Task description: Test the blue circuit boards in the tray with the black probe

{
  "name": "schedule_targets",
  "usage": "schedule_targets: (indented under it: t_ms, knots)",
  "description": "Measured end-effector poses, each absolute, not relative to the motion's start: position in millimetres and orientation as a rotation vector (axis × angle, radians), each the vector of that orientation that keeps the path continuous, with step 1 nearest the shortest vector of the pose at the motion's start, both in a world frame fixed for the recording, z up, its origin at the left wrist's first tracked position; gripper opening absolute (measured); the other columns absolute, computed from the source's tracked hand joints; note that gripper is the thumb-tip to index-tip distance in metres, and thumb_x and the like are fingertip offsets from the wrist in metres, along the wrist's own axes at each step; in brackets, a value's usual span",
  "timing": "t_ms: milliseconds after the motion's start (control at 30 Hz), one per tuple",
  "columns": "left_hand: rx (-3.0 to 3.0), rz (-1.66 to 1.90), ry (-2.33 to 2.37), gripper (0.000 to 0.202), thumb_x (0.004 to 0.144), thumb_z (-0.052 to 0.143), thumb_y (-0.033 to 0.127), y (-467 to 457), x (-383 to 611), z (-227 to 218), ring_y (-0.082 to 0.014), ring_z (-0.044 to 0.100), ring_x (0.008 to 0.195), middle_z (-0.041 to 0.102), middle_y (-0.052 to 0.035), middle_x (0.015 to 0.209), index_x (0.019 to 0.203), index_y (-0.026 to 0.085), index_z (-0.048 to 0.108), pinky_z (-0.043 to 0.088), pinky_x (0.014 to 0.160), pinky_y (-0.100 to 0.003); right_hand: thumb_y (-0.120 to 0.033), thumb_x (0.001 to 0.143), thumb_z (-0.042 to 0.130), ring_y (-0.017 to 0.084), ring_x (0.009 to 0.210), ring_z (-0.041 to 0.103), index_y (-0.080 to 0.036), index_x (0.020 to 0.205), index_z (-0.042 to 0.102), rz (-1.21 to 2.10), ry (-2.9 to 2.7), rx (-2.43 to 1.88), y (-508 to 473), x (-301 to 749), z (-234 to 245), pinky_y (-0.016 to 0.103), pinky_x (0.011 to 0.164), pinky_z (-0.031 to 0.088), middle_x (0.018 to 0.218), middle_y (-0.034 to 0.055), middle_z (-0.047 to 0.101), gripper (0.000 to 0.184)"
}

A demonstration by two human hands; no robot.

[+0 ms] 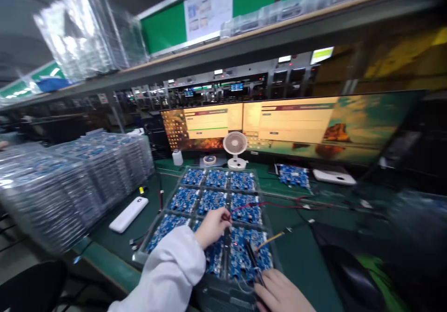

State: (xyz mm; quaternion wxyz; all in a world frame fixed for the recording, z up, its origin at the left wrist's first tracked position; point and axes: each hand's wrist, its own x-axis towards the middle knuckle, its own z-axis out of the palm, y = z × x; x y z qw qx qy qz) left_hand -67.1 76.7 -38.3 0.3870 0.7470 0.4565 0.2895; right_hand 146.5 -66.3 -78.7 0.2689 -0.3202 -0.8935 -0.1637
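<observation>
Over the middle of a clear plastic tray (273, 242), my left hand (213, 227) is closed, its fingertips pinching the end of a thin red wire (268, 203). That wire trails off to the right. My right hand (281, 291), at the tray's lower right corner, grips a dark pen-like tool (250, 254). The tool slants over the lower right blue circuit board (239, 251); I cannot tell if its tip touches. A small red light shows on that board, and a yellow wire (270, 240) lies across its right side. Several more blue boards (212, 202) fill the tray's compartments.
Stacked clear trays of boards (77, 181) stand at the left, near a white power bank (128, 214). Behind are a small fan (235, 146), two monitors (293, 125) and a loose board (294, 176). A black mouse (354, 270) lies right. A shelf (258, 30) spans overhead.
</observation>
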Motion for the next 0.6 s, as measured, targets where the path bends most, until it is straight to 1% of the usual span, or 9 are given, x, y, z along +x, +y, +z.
schedule_targets:
  t_ms: [67, 167, 333, 433, 600]
  knots:
    - [1.930, 0.718, 1.168, 0.015, 0.075, 0.056, 0.004, 74.9, -66.4, -37.5, -0.0134, 0.063, 0.076, 0.067, 0.0021, 0.077, 0.079, 0.018, 0.059, 0.048, 0.077, -0.024, -0.011, 0.073, 0.053, 0.023, 0.083, 0.066, -0.021, 0.096, 0.060, -0.421, -2.411, -0.894, -70.0, 142.3, -68.0, 0.034, 0.079, 0.055, 0.083, 0.0062, 0.070, 0.026]
    - [1.984, 0.672, 1.206, 0.013, 0.077, 0.055, 0.007, 70.4, -63.7, -36.9, -0.0141, 0.063, 0.078, 0.067, 0.0020, 0.078, 0.080, 0.018, 0.059, 0.047, 0.078, -0.025, -0.010, 0.072, 0.050, 0.024, 0.083, 0.065, -0.020, 0.097, 0.058, -0.378, -2.396, -0.949, -75.1, 137.5, -64.6, 0.034, 0.079, 0.053, 0.084, 0.0074, 0.068, 0.029]
    - [2.079, 0.644, 1.268, 0.010, 0.079, 0.055, 0.011, 70.9, -57.8, -38.2, -0.0166, 0.061, 0.083, 0.067, 0.0004, 0.083, 0.081, 0.020, 0.060, 0.045, 0.082, -0.028, -0.008, 0.072, 0.053, 0.021, 0.077, 0.062, -0.022, 0.098, 0.056, -0.314, -2.296, -1.003, -75.8, 134.5, -80.5, 0.031, 0.077, 0.050, 0.082, 0.0046, 0.065, 0.029]
    - [2.102, 0.599, 1.296, 0.010, 0.079, 0.055, 0.012, 73.6, -56.2, -40.4, -0.0180, 0.060, 0.085, 0.066, -0.0009, 0.084, 0.082, 0.020, 0.061, 0.045, 0.083, -0.029, -0.009, 0.071, 0.055, 0.020, 0.077, 0.060, -0.022, 0.096, 0.055, -0.307, -2.236, -1.047, -74.6, 133.8, -90.4, 0.030, 0.079, 0.048, 0.082, 0.0034, 0.064, 0.029]
    - [2.162, 0.542, 1.364, 0.010, 0.078, 0.058, 0.013, 74.9, -57.1, -44.5, -0.0204, 0.058, 0.090, 0.065, -0.0012, 0.083, 0.081, 0.021, 0.062, 0.042, 0.088, -0.032, -0.008, 0.070, 0.056, 0.019, 0.074, 0.058, -0.023, 0.096, 0.056, -0.271, -2.257, -1.031, -72.9, 135.9, -98.9, 0.029, 0.076, 0.047, 0.078, 0.0018, 0.062, 0.030]
